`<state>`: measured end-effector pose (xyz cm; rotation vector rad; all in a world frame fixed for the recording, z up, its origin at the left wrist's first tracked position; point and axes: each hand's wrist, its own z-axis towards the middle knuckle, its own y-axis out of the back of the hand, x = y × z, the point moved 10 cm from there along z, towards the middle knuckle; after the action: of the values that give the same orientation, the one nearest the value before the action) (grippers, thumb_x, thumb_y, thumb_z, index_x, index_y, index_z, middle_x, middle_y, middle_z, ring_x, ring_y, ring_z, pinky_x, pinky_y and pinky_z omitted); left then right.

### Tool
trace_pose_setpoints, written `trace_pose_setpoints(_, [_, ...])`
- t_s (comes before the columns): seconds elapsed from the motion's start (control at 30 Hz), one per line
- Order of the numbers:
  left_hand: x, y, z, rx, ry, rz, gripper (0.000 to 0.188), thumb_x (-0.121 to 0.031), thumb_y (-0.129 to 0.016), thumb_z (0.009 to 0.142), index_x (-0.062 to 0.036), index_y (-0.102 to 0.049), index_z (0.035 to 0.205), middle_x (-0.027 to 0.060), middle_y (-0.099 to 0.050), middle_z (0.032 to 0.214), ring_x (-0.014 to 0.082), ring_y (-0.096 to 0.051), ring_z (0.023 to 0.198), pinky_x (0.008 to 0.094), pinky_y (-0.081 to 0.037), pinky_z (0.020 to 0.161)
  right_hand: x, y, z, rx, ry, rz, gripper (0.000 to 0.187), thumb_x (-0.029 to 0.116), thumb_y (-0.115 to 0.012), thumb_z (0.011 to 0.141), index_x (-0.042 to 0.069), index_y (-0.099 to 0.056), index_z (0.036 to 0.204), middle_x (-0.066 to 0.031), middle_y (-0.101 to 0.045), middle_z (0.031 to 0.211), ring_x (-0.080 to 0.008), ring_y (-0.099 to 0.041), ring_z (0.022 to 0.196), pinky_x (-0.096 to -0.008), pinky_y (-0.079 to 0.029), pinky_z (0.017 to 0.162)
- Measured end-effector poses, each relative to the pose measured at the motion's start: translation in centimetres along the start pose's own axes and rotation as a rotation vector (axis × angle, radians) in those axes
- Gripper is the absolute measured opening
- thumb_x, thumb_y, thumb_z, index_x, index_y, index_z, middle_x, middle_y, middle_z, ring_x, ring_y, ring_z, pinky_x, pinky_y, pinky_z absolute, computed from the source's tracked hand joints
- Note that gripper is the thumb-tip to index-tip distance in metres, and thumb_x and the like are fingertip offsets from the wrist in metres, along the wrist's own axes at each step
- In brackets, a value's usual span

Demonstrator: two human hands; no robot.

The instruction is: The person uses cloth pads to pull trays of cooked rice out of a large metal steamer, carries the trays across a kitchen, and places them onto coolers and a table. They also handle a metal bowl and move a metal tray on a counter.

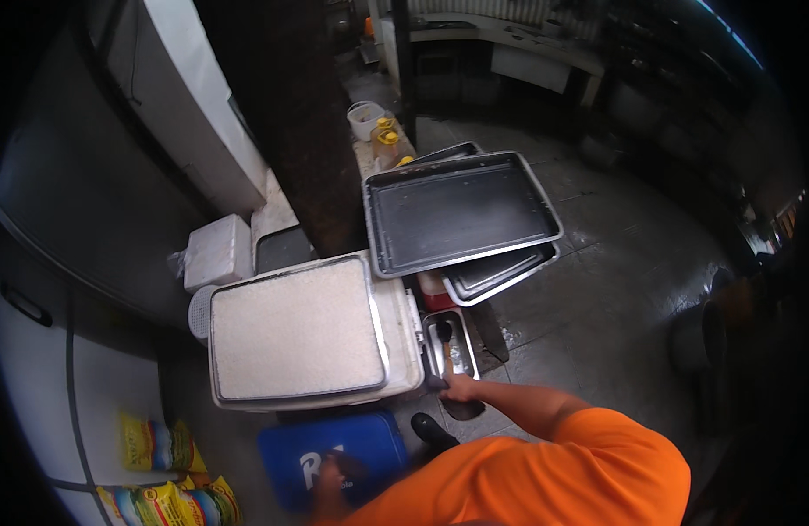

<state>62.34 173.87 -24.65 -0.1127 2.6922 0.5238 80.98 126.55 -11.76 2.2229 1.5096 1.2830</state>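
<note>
My right hand (460, 387) is closed at the near end of a narrow metal pan (467, 344). It appears to grip the light handle of a dark-headed utensil (444, 331), perhaps a brush, whose head rests in the pan. The exact kind cannot be made out. My left hand (333, 478) hangs low over a blue box (369, 438), smeared by motion, so its fingers do not show clearly. Left of the pan, a large tray (380, 337) filled with a flat white grainy layer (290, 329) lies on a white cooler-like box (408, 359).
Dark, silver-rimmed baking trays (461, 210) are stacked crosswise beyond the pan. Yellow-capped bottles (387, 145) and a white bucket (365, 121) stand farther back. A white foam box (219, 252) sits far left. Yellow printed bags (172, 504) lie at lower left. Wet tiles cover the floor (597, 289).
</note>
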Motion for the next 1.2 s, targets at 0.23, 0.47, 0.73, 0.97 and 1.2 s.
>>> trace_pose_setpoints(0.23, [-2.9,-27.0,-18.8,0.413,-0.143,0.747,0.052,-0.041,-0.053,0.093,-0.0018,-0.048,0.128,0.0165,-0.053,0.123,0.0262,-0.056,0.098,0.0398,-0.048,0.081,-29.3,-3.7,-21.1,-0.093,-0.444,0.337,0.049,0.037,-0.065,0.073,0.004,-0.064,0.109,-0.0199,-0.064,0.107,-0.0331,-0.061,0.099,-0.0416,-0.047,0.085])
trace_pose_setpoints(0.47, [-2.0,-52.4,-20.5,0.834,-0.129,0.273,0.038,-0.037,-0.054,0.094,-0.0034,-0.062,0.109,0.007,-0.065,0.096,0.0178,-0.061,0.083,0.0314,-0.049,0.074,-54.3,-13.2,-49.1,-0.46,-0.768,0.783,0.047,0.029,-0.067,0.074,0.002,-0.061,0.111,-0.0182,-0.064,0.106,-0.0295,-0.063,0.093,-0.041,-0.05,0.078])
trace_pose_setpoints(0.73, [-3.2,-79.2,-55.6,1.131,-0.309,0.631,0.043,-0.038,-0.053,0.094,0.0008,-0.059,0.112,0.0141,-0.063,0.11,0.0263,-0.061,0.098,0.0385,-0.046,0.091,-63.3,-24.8,-75.5,-1.062,-0.472,2.138,0.03,0.02,-0.061,0.085,0.004,-0.052,0.108,-0.0141,-0.063,0.095,-0.0285,-0.064,0.086,-0.0465,-0.052,0.077])
trace_pose_setpoints(0.97, [-6.7,-96.6,-85.6,1.897,-0.276,0.062,0.054,-0.048,-0.04,0.096,-0.0074,-0.049,0.13,0.0101,-0.054,0.129,0.0287,-0.049,0.121,0.0469,-0.038,0.103,-68.9,-22.0,-82.1,-1.373,-0.068,2.429,0.024,0.032,-0.055,0.087,0.009,-0.059,0.093,-0.0089,-0.065,0.085,-0.0259,-0.064,0.076,-0.0428,-0.052,0.071])
trace_pose_setpoints(1.2, [12.2,-119.8,-93.6,1.973,0.098,0.241,0.059,-0.048,-0.041,0.093,-0.0077,-0.042,0.136,0.0097,-0.046,0.139,0.0311,-0.045,0.126,0.0465,-0.033,0.108,-80.8,-12.2,-90.1,-1.518,0.013,2.421,0.031,0.037,-0.058,0.084,0.009,-0.06,0.097,-0.0085,-0.066,0.086,-0.0251,-0.064,0.077,-0.0398,-0.051,0.069])
